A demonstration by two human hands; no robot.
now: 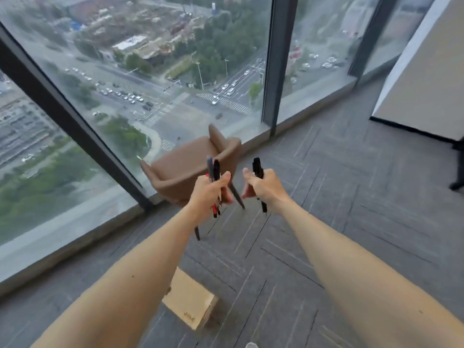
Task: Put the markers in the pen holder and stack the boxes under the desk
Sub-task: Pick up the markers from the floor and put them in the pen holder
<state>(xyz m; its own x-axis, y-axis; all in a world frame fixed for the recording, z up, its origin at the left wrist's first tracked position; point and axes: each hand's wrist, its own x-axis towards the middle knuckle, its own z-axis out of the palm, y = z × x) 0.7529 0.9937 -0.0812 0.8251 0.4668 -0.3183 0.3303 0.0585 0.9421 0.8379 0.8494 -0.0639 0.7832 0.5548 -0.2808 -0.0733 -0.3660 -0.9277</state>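
At the bottom centre of the frame a cardboard box [188,306] lies flat on the grey carpet [326,222], partly hidden by the person's left forearm. Above it, in mid-frame, both arms reach forward. The left hand [209,189] closes round a bundle of markers [213,168], black, blue-grey and red, held upright. The right hand [262,187] grips a black marker [257,165] with the thumb raised; whether it holds more than one cannot be told. The two hands hang near each other, apart, over the floor. Just beyond them a brown armchair [185,169] stands on dark legs beside the floor-to-ceiling window [150,71], which fills the upper left and looks down on a road junction. A pale wall [426,84] closes the upper right. No pen holder and no counter appear in view. The step in hand seems to be carrying the gathered markers. The next move would call for turning to find the holder and dropping the markers in, then dealing with the box, not yet stacked.
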